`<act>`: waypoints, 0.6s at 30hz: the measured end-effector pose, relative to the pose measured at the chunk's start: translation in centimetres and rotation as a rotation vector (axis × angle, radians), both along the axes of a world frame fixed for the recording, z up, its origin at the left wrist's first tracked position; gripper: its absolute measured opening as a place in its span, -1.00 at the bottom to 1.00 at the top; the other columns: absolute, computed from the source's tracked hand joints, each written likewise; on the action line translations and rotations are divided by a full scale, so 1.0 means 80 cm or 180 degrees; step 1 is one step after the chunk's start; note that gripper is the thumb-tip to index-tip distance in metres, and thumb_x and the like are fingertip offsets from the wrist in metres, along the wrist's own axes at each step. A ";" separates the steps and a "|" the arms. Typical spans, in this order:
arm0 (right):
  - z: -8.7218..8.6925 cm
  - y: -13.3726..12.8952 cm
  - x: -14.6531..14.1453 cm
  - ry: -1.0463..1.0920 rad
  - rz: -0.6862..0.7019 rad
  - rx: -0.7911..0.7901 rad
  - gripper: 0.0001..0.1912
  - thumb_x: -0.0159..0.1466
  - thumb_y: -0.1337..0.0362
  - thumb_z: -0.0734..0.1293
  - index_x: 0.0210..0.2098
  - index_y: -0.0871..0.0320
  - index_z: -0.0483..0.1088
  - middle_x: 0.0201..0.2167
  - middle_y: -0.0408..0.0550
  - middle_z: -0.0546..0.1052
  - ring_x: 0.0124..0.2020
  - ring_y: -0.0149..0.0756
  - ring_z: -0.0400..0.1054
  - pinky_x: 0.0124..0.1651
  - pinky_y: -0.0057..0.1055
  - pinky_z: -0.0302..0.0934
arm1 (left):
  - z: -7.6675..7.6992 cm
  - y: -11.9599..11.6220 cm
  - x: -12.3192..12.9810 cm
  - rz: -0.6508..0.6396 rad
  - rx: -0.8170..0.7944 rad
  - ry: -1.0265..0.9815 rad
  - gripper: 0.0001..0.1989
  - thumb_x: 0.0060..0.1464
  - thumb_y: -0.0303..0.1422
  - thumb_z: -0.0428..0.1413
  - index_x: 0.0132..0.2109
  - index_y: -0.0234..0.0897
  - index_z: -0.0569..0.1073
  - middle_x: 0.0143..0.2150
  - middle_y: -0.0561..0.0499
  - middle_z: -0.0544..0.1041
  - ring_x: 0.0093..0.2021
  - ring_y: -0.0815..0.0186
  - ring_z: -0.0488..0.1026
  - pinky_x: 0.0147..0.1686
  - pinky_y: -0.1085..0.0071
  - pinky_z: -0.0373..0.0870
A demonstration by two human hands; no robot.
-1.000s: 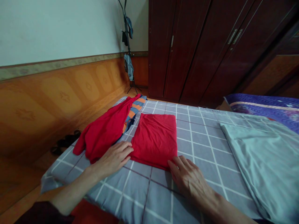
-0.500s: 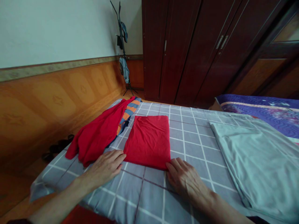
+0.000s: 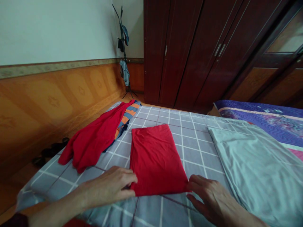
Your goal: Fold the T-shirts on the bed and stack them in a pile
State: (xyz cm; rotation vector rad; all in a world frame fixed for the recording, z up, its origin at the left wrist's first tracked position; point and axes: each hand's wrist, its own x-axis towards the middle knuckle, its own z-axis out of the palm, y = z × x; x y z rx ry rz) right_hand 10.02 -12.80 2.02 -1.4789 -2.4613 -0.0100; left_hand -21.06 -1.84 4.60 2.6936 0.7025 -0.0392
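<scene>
A folded red garment (image 3: 156,160) lies on the grey checked bed sheet (image 3: 165,209) in front of me; its exact kind cannot be told while folded. My left hand (image 3: 115,183) holds its near left corner, with the fingers curled and the thumb below. At the near right corner, my right hand (image 3: 208,195) has the fabric between its fingertips and thumb. Left of the garment lies a loose red piece of clothing (image 3: 94,135), partly over an orange, grey and navy striped cloth (image 3: 127,115).
A pale green folded cloth (image 3: 255,170) covers the bed's right side. Beyond it is a purple patterned bedspread (image 3: 265,115). A dark red wardrobe (image 3: 184,56) and a coat stand (image 3: 124,50) stand at the back. Dark shoes (image 3: 50,149) lie on the floor at left.
The folded red garment has shifted toward me and turned slightly, its near edge now lower in view. Both hands moved with it and are farther apart. The view has shifted a little.
</scene>
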 end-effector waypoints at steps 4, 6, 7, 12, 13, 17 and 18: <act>0.009 0.053 0.016 0.0622 -0.0630 -0.0113 -0.82 0.30 0.24 0.20 -0.23 0.09 0.43 -0.34 -0.06 0.51 -0.40 -0.32 0.42 -0.39 -0.41 0.22 | -0.001 0.049 0.031 0.0669 0.0385 -0.0640 -0.85 0.23 -0.34 -0.02 -0.15 -0.20 0.44 -0.24 0.05 0.51 -0.22 0.32 0.47 -0.18 0.42 0.34; 0.015 0.106 0.022 0.0953 -0.1151 0.0048 -0.79 0.26 0.20 0.23 -0.22 0.12 0.46 -0.36 -0.02 0.52 -0.41 -0.27 0.42 -0.39 -0.37 0.24 | -0.017 0.067 0.050 0.0859 0.0662 -0.0796 -0.72 0.22 -0.24 0.00 0.01 -0.26 0.40 -0.01 -0.09 0.47 0.00 0.21 0.41 0.00 0.30 0.32; 0.015 0.135 0.023 0.1094 -0.1340 0.0120 -0.78 0.23 0.21 0.25 -0.23 0.14 0.48 -0.34 0.01 0.52 -0.41 -0.25 0.41 -0.38 -0.35 0.25 | -0.028 0.072 0.059 0.0892 0.0783 -0.0819 -0.58 0.19 -0.17 0.03 0.10 -0.31 0.34 0.11 -0.17 0.40 0.12 0.13 0.33 0.09 0.22 0.27; -0.016 0.257 0.019 0.1546 -0.1192 0.0113 -0.74 0.17 0.27 0.30 -0.16 0.16 0.49 -0.13 0.09 0.48 -0.11 -0.15 0.37 -0.09 -0.25 0.25 | -0.085 0.074 0.073 0.0834 0.0983 -0.0736 -0.20 0.14 0.04 -0.03 0.33 -0.43 0.01 0.35 -0.34 0.03 0.34 -0.03 -0.06 0.22 -0.02 0.07; -0.025 0.273 0.018 0.1553 -0.1104 0.0073 -0.75 0.13 0.29 0.32 -0.19 0.17 0.51 -0.16 0.08 0.49 -0.10 -0.15 0.36 -0.05 -0.26 0.24 | -0.092 0.074 0.071 0.0848 0.0962 -0.0725 -0.20 0.16 0.03 -0.06 0.34 -0.43 -0.02 0.35 -0.33 0.01 0.35 -0.03 -0.07 0.22 -0.02 0.08; -0.051 0.307 0.025 0.1673 -0.0814 -0.0127 -0.89 0.08 0.35 0.34 -0.42 0.16 0.52 -0.35 -0.03 0.53 -0.26 -0.24 0.40 -0.15 -0.34 0.26 | -0.103 0.078 0.063 0.0877 0.0951 -0.0740 -0.24 0.21 -0.03 -0.10 0.37 -0.36 -0.15 0.36 -0.29 -0.01 0.35 0.01 -0.06 0.22 -0.02 0.09; -0.056 0.311 0.028 0.1728 -0.0783 -0.0156 -0.89 0.10 0.35 0.32 -0.46 0.16 0.51 -0.37 -0.04 0.53 -0.31 -0.27 0.40 -0.20 -0.37 0.26 | -0.103 0.079 0.063 0.0863 0.0975 -0.0751 -0.24 0.21 -0.04 -0.09 0.37 -0.33 -0.18 0.36 -0.27 -0.01 0.35 0.01 -0.06 0.22 -0.01 0.10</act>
